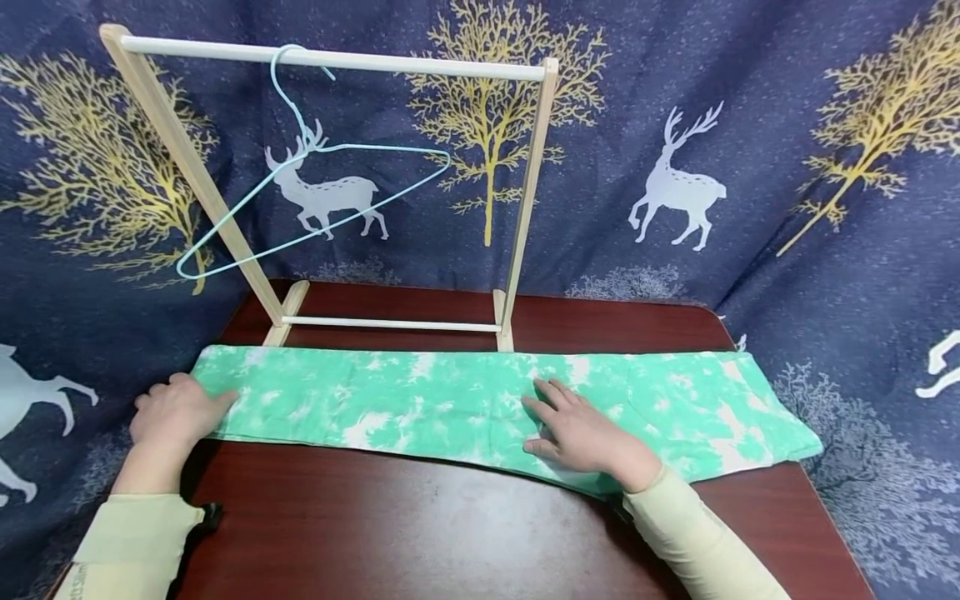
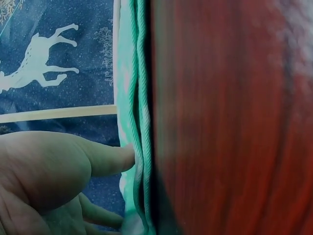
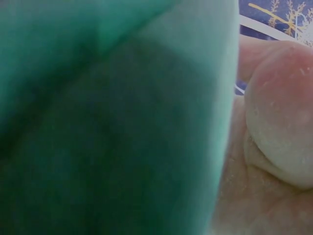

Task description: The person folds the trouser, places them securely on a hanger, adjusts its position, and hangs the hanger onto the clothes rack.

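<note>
A long green and white tie-dyed garment (image 1: 420, 400), shaped like folded trousers, lies across the table in a flat strip. It widens towards its right end. At its left end is my left hand (image 1: 174, 410), the thumb over the cloth and the other fingers at the side edge. In the left wrist view that thumb (image 2: 110, 157) touches the garment beside two layered edges (image 2: 139, 107). My right hand (image 1: 581, 433) rests on the cloth right of the middle, fingers spread. Green fabric (image 3: 112, 132) fills most of the right wrist view, beside the palm, hiding the right fingertips.
Behind the garment stands a wooden rack (image 1: 525, 192) with a white top bar (image 1: 420, 63). A light blue hanger (image 1: 300, 158) hangs from that bar. The dark red table (image 1: 420, 517) shows in front, and a navy curtain (image 1: 600, 250) printed with deer and trees surrounds it.
</note>
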Demonstrator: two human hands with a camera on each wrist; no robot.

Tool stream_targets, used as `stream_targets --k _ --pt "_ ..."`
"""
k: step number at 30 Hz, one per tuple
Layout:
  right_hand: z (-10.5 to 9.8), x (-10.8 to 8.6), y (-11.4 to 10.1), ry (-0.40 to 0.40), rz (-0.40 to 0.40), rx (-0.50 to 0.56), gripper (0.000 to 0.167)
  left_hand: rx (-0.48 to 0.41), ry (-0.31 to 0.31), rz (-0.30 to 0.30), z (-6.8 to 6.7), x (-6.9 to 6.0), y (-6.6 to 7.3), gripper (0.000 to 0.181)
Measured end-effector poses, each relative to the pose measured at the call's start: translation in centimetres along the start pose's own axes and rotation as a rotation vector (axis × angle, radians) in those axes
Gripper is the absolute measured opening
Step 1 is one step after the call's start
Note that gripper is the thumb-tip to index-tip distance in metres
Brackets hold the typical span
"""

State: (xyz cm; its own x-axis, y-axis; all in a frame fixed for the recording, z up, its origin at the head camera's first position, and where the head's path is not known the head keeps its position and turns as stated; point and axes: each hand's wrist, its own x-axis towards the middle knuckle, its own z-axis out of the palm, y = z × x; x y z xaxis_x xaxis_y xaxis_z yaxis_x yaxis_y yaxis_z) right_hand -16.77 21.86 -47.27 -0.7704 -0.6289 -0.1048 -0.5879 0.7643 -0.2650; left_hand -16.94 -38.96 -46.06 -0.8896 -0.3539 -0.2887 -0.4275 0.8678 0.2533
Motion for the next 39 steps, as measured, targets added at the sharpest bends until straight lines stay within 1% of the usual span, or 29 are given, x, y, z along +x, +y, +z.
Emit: stream_targets --k 3,6,9,11,13,14,15,17,18,21,22,24,27,30,32,34,36,39 --pt "0.0 -0.2 -0.1 -0.008 0.014 0.000 0.074 0.012 -0.022 -0.024 0.1 0.1 0.1 0.110" --pt "0.0 -0.2 -0.1 -0.004 0.015 0.003 0.075 0.018 -0.039 -0.050 0.0 0.1 0.1 0.112" --pt "0.2 -0.2 -0.2 0.002 0.011 0.006 0.075 0.007 -0.058 -0.069 -0.2 0.2 0.1 0.107" --pt "0.2 -0.2 -0.2 0.005 0.003 0.008 0.075 -0.015 -0.050 -0.066 -0.4 0.1 -0.3 0.097" --pt "0.3 -0.1 -0.2 0.001 0.000 0.011 0.075 -0.045 -0.014 -0.047 -0.7 0.1 -0.9 0.080" --pt "0.2 -0.1 -0.2 -0.001 0.001 0.009 0.075 -0.067 0.014 -0.032 -0.9 0.1 -1.2 0.073" --pt "0.2 -0.2 -0.2 -0.002 0.003 0.009 0.075 -0.091 0.054 -0.004 -1.1 0.1 -1.6 0.063" --pt "0.2 -0.2 -0.2 -0.001 0.007 0.004 0.075 -0.149 0.131 0.060 -1.5 -0.1 -2.1 0.052" --pt "0.1 -0.2 -0.2 0.000 0.008 0.002 0.075 -0.187 0.171 0.086 -1.6 -0.3 -2.2 0.049" --pt "0.0 -0.2 -0.3 0.004 0.008 0.003 0.074 -0.325 0.270 0.136 -2.0 -1.0 -1.8 0.050" --pt "-0.1 -0.1 -0.3 0.002 0.007 0.003 0.075 -0.371 0.292 0.144 -2.0 -1.2 -1.5 0.054" --pt "-0.2 -0.1 -0.3 0.000 0.008 0.006 0.075 -0.456 0.335 0.154 -2.0 -1.5 -0.7 0.057" --pt "-0.2 0.0 -0.3 -0.002 0.010 0.008 0.074 -0.563 0.390 0.170 -1.9 -2.1 0.8 0.055" --pt "-0.2 0.0 -0.4 -0.006 0.015 0.010 0.075 -0.622 0.469 0.202 -1.8 -3.0 2.6 0.048" --pt "-0.3 -0.1 -0.4 -0.010 0.019 0.007 0.075 -0.650 0.523 0.238 -1.5 -3.6 4.0 0.043" --pt "-0.3 -0.1 -0.4 -0.012 0.022 0.004 0.075 -0.670 0.558 0.279 -1.2 -4.2 5.3 0.038" --pt "-0.2 -0.1 -0.4 -0.010 0.021 0.000 0.075 -0.687 0.573 0.320 -0.7 -4.8 6.7 0.035" --pt "-0.1 -0.1 -0.3 -0.007 0.020 -0.004 0.075 -0.713 0.550 0.372 -0.2 -5.6 8.7 0.034"
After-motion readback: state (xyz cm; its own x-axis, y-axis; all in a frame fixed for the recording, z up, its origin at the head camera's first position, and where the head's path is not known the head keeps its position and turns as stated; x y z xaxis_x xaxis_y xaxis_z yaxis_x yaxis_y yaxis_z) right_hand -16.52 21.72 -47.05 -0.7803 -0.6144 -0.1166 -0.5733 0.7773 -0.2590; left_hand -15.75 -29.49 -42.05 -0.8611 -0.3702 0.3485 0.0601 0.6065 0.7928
